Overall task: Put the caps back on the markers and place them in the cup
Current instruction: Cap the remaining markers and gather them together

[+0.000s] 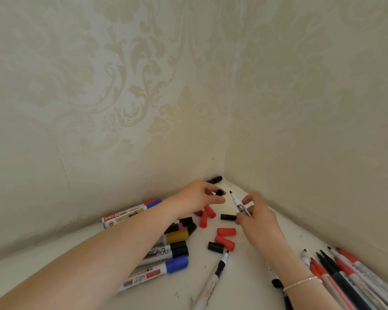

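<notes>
My left hand (197,195) pinches a small black cap (219,193) between thumb and fingers. Just to its right, my right hand (259,217) holds an uncapped white marker (239,203) with its black tip pointing up toward the cap; a small gap separates tip and cap. Loose red caps (226,231) and black caps (215,247) lie on the white surface below the hands. Capped markers (166,253) are piled under my left forearm. Several uncapped markers (345,271) lie at the lower right. No cup is in view.
The white surface (244,283) ends in a corner where two wallpapered walls (143,108) meet. Another black cap (215,179) lies deep in that corner. Two capped markers (130,214) rest along the left wall. An uncapped marker (215,276) lies at the front middle.
</notes>
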### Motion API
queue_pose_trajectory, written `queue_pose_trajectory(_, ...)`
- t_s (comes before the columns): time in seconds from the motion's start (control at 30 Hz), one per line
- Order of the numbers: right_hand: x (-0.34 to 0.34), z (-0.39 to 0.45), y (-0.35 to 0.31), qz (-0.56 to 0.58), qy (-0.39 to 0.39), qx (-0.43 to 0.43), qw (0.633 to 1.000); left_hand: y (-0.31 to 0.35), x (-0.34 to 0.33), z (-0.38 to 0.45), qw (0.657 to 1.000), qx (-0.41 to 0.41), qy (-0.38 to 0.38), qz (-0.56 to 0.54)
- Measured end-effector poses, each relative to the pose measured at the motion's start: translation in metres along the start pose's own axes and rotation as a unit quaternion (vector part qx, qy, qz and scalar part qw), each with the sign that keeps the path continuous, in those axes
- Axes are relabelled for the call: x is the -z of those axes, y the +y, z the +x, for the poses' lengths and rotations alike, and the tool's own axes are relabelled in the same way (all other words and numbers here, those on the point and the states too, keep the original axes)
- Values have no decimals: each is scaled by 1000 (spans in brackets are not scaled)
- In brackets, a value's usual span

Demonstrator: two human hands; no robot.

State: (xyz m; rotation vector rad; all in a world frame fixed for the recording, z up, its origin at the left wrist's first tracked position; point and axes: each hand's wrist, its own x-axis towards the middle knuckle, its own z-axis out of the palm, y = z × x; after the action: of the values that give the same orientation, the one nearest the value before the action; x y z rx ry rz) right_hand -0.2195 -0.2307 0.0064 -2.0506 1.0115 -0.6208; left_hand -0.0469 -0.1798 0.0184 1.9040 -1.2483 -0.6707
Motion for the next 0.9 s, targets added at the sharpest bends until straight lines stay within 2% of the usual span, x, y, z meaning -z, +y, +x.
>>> queue_pose_trajectory(0.1,0,-1,-2,15,2,12,1000,1,9,0,998,-5,38,-41)
queue_pose_trajectory(0.23,0,-3,-4,39,0,29,999,5,15,-6,997,-19,29,-70)
queue_pose_trajectory(0.4,1,-6,-7,55,-10,48,997,7,14,-9,996,-29,43,71)
queue_pose_trajectory(0.6,-1,-6,-7,23,-38,40,998,14,15,-16,983,-94,61,149)
queue_pose_trajectory(0.73,-2,-6,-7,14,-48,40,998,24,16,-20,937,-148,0,317)
queue_pose_trajectory(0.77,-2,-7,-7,17,-43,45,998,26,17,-21,934,-149,-23,324)
queue_pose_trajectory(0.9,3,-9,-12,59,-15,62,996,35,36,-22,976,-100,-104,160)
